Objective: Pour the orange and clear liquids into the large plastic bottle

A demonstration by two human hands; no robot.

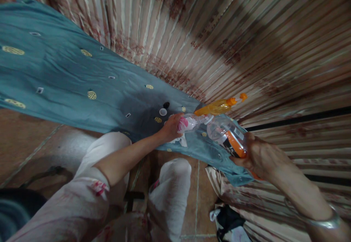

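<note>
- Nearest the viewer, the person's knees in pale trousers are bent over a brown tiled floor [41, 139], with the left forearm in a pale floral sleeve reaching forward from the lower left.
- At the lower right, the right forearm wears a silver bangle [327, 222] near the wrist.
- The right hand [259, 156] is curled closed around the base of a clear plastic spray bottle [226, 132] with an orange label, gripping it from below; the bottle lies tilted, its neck pointing away toward the left.
- The bottle's yellow-orange trigger head [219, 106] sits just beyond the bottle body, its orange nozzle tip pointing right.
- The left hand [171, 126] is partly closed, fingers pinched on a small white and pink piece [185, 124] at the neck end of the bottle; what that piece is cannot be told.
- Both hands meet over the near edge of a teal cloth [63, 73] with small yellow embroidered dots, close to its right corner.
- A small white cap [163, 112] and a small dark cap [166, 105] lie on the cloth just beyond the left hand, touching neither hand.
- The cloth is spread on a striped floral bedcover [219, 26] that fills the far part of the view.
</note>
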